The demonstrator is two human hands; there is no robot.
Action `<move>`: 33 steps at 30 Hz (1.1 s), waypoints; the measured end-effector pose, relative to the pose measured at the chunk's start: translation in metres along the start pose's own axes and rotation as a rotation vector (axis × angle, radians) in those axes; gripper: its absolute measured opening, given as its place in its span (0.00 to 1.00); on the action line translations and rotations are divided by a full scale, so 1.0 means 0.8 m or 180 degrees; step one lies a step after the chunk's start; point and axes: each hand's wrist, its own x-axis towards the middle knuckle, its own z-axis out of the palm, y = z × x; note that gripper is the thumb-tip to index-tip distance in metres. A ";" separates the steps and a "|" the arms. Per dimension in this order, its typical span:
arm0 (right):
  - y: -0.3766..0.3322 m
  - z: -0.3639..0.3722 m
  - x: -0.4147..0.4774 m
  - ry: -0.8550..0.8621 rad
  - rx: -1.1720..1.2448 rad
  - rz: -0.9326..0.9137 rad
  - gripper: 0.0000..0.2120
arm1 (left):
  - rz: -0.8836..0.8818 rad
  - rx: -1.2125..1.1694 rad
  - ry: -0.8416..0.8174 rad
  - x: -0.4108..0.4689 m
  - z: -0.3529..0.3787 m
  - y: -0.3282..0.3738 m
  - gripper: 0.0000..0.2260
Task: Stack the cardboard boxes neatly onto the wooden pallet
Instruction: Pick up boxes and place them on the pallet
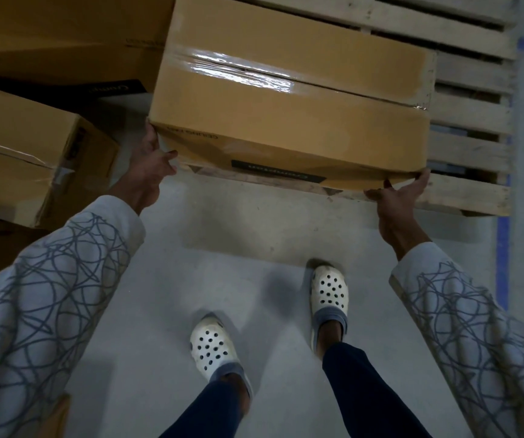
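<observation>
A large brown cardboard box (289, 99), sealed with shiny tape, sits at the near left part of the wooden pallet (472, 121). My left hand (151, 162) grips the box's near left bottom corner, fingers curled under its edge. At the near right bottom corner my right hand (396, 194) holds the box the same way, fingers hooked beneath it. The box's underside is hidden, so I cannot tell whether it rests fully on the slats.
Another cardboard box (30, 153) stands on the floor at the left, and more boxes (65, 36) lie behind it at the top left. Blue tape lines (504, 254) mark the grey floor right of the pallet. My feet in white clogs (328, 292) stand just before the pallet.
</observation>
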 end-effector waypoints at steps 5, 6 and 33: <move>-0.005 -0.005 0.000 -0.0023 -0.0137 0.0090 0.53 | 0.0045 -0.0053 -0.0052 -0.003 0.002 -0.003 0.43; -0.006 -0.005 0.000 -0.0037 -0.0149 0.0092 0.53 | 0.0021 -0.0034 -0.0054 -0.004 0.002 -0.002 0.44; -0.092 0.054 -0.198 -0.1389 -0.1261 0.0291 0.46 | -0.0567 -0.0610 0.0372 -0.209 0.058 0.045 0.32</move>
